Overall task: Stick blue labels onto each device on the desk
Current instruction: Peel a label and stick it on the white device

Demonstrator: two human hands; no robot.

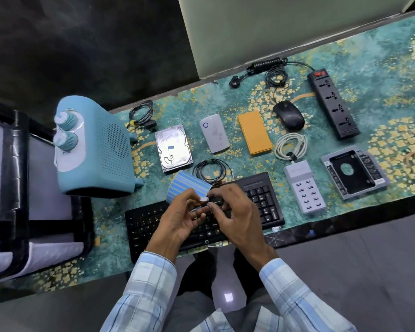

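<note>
Blue label sheet (189,186): a striped, curled sheet held up over the far left part of the black keyboard (261,195), between the two hands and the coiled black cable (211,170).

Fingertips: the right hand (235,214) pinches a small pale tab (204,199) at the sheet's near edge between thumb and forefinger, with its other fingers loosely curled. Whether the tab is a label lifted free of the sheet cannot be told. The left hand (177,219) grips the sheet from below, its fingers curled round the near edge and its thumb on top. The fingertips of both hands meet at the tab. Both wrists wear pale checked sleeves.

Near surroundings: the keyboard lies at the front edge of the patterned desk mat (381,68), directly beneath the hands.

Middle row, left to right: a hard drive (177,161) bearing a small blue label (170,147) on its top face; a white oval device (213,133); an orange flat case (255,131); a black mouse (289,115); a coiled white cable (290,146).

Right side: a white multi-port charger (304,185) just beside the keyboard, a grey drive caddy (353,172), and a black power strip (333,104) farther back.

Left side: a light blue heater (94,144) with two knobs, standing at the mat's left end.
</note>
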